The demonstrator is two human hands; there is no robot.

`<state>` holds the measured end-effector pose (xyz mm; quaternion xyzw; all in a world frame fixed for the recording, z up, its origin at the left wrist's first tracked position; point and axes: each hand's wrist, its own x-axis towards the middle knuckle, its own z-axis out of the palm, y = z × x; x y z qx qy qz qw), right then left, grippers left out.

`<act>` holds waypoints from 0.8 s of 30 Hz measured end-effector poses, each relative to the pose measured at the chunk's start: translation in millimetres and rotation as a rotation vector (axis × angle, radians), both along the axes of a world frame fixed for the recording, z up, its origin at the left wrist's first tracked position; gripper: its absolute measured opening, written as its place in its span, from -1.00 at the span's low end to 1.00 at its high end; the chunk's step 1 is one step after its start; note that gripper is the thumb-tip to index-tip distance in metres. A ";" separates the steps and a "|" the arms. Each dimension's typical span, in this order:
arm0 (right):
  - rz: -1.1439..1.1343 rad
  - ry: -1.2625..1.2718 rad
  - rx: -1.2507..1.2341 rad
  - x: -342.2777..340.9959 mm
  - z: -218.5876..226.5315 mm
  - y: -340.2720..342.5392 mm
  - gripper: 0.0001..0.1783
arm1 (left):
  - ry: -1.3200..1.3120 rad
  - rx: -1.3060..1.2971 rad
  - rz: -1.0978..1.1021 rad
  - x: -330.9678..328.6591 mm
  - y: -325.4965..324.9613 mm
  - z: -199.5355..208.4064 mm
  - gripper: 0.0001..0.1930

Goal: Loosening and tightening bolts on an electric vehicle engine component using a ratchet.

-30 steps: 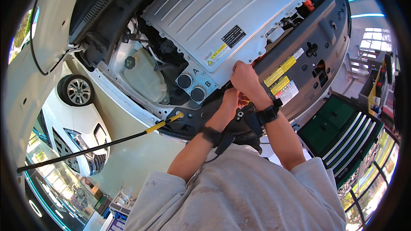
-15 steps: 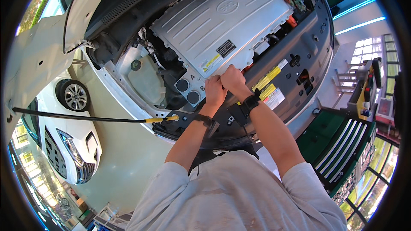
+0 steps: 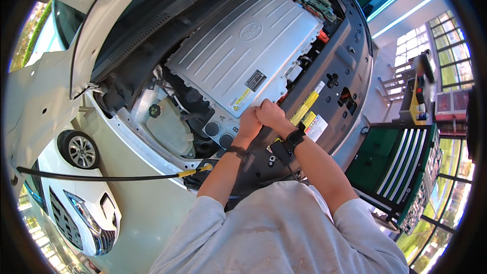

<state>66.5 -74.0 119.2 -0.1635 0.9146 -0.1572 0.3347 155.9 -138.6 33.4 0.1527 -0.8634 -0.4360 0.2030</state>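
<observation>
Both of my hands meet at the near corner of a large ribbed silver metal cover (image 3: pixel 213 53) in a car's front bay. My left hand (image 3: pixel 249 124) is closed, its fingers bent in at the cover's edge. Beside it on the right, my right hand (image 3: pixel 271 115) is closed too, thumb side against the left fingers. What they grip, if anything, is hidden behind the knuckles. Two round dark caps (image 3: pixel 212 129) sit on a silver housing left of my left hand. A yellow warning label (image 3: pixel 242 100) lies on the cover just beyond the hands.
A black front panel (image 3: pixel 337 68) with yellow and white stickers runs along the right. Left of the cover is a pale fluid reservoir (image 3: pixel 170 128). A black prop rod (image 3: pixel 122 178) crosses at left. Further off stand a white car (image 3: pixel 76 203) and a green tool cabinet (image 3: pixel 378 157).
The view has turned, so the car bay appears shifted left and down. My hands stay together at the same corner of the cover, fingers still closed.
</observation>
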 end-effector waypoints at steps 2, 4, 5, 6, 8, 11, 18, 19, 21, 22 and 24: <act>0.104 0.015 -0.042 -0.4 10.3 3.6 -0.50 | 0.001 -0.097 -0.010 2.0 -8.6 -1.6 -0.90; 0.068 0.033 -0.143 -0.6 16.1 26.1 -0.50 | 0.058 -0.119 -0.039 -0.2 -5.3 4.5 -0.90; 0.036 0.046 -0.255 3.1 19.9 33.2 -0.49 | 0.110 -0.154 -0.062 0.7 -4.2 8.0 -0.90; 0.048 0.043 -0.248 6.6 23.3 38.0 -0.49 | 0.109 -0.147 -0.050 0.8 -2.4 11.8 -0.90; 0.065 0.067 -0.196 12.6 36.6 40.7 -0.57 | 0.140 -0.113 -0.026 1.5 -1.8 13.1 -0.90; 0.301 0.191 -0.160 15.3 31.5 41.0 -0.62 | 0.059 -0.135 -0.029 8.1 -5.3 9.1 -0.86; 1.053 0.455 -0.258 -19.8 31.1 42.1 -0.72 | 0.010 -0.211 -0.052 15.7 -6.5 10.4 -0.85; 1.048 0.444 -0.274 -22.5 31.1 40.3 -0.74 | 0.048 -0.206 -0.035 16.5 -6.3 10.9 -0.85; 1.046 0.437 -0.297 -24.5 32.2 43.7 -0.75 | 0.118 -0.183 -0.024 11.7 -2.3 14.1 -0.85; 0.896 0.367 -0.198 -21.6 28.7 43.4 -0.73 | 0.120 -0.199 -0.032 10.9 -2.5 12.9 -0.85; 0.719 0.305 -0.118 -20.5 23.3 41.3 -0.71 | 0.125 -0.154 -0.043 7.2 -2.1 11.9 -0.88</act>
